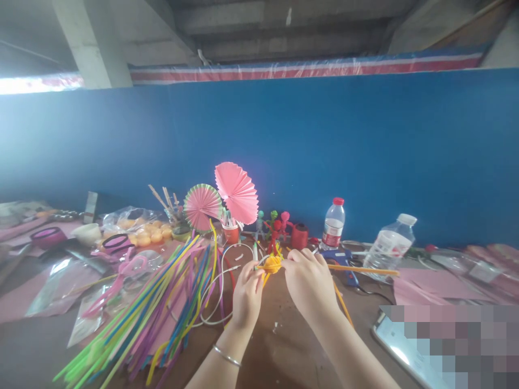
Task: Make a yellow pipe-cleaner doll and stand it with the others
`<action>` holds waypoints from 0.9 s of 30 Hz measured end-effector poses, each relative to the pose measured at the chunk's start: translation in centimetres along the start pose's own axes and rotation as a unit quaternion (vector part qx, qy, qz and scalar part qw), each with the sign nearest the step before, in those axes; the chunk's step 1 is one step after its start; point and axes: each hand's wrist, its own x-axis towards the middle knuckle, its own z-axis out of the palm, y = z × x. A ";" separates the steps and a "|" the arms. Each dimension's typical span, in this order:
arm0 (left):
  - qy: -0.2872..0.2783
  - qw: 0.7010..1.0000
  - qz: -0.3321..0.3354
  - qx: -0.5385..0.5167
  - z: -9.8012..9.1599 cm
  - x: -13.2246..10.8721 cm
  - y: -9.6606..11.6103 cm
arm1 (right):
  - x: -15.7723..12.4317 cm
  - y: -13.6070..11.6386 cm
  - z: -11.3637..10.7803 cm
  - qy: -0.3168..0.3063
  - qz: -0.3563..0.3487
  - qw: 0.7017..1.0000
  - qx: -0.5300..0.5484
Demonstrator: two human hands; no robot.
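Head — hands (248, 297) (308, 281) on orange coil (273, 263)

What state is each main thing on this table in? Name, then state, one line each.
Orange pipe-cleaner piece: partly coiled, held by left hand and right hand
Loose pipe cleaners: heaped
Pink fan: spread open
Green-edged fan: opened round
Red-capped bottle: upright, capped, partly filled
White-capped bottle: capped
Glue gun: lying down; power unclear
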 end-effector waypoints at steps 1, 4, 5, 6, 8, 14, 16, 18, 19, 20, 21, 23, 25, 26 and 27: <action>-0.001 1.000 0.001 -0.004 0.0 0.1 0.0 | 0.0 0.0 0.0 -0.002 -0.003 1.000 0.001; 0.000 1.000 -0.003 -0.021 -0.1 0.3 0.1 | 0.0 -0.1 0.1 -0.006 -0.008 1.000 0.008; 0.002 1.000 -0.005 -0.026 -0.1 0.4 0.1 | 0.0 -0.1 0.2 -0.006 -0.007 1.000 0.010; 0.004 0.999 -0.007 -0.031 -0.1 0.4 0.1 | 0.0 -0.1 0.2 -0.005 -0.006 1.000 0.013; 0.006 0.999 -0.015 -0.043 -0.1 0.4 0.1 | 0.0 -0.1 0.2 -0.004 -0.006 1.000 0.018; -0.001 0.996 -0.051 -0.070 -0.1 0.4 0.3 | -0.1 -0.3 0.3 -0.006 -0.006 1.000 0.025; -0.008 0.996 -0.057 -0.069 -0.1 0.4 0.3 | -0.1 -0.3 0.4 -0.005 -0.008 1.000 0.026; -0.009 0.996 -0.061 -0.068 -0.1 0.4 0.3 | -0.1 -0.3 0.4 -0.001 -0.006 1.000 0.023; -0.007 0.996 -0.063 -0.068 0.0 0.3 0.2 | -0.1 -0.3 0.4 0.000 -0.005 1.000 0.021; -0.005 0.995 -0.067 -0.068 0.0 0.3 0.1 | -0.1 -0.3 0.4 0.001 -0.005 1.000 0.020; -0.001 0.995 -0.072 -0.068 0.0 0.2 0.0 | -0.1 -0.3 0.4 0.000 -0.005 1.000 0.020; 0.007 0.993 -0.086 -0.075 0.1 0.1 -0.2 | -0.2 -0.5 0.5 -0.005 -0.004 1.000 0.020; 0.021 0.990 -0.108 -0.090 0.2 0.1 -0.3 | -0.3 -0.7 0.5 -0.016 0.008 1.000 0.022; 0.028 0.986 -0.125 -0.104 0.1 0.1 -0.2 | -0.3 -0.8 0.5 -0.023 0.018 0.999 0.024; 0.032 0.981 -0.145 -0.124 0.1 0.2 -0.2 | -0.4 -0.9 0.4 -0.033 0.028 0.999 0.026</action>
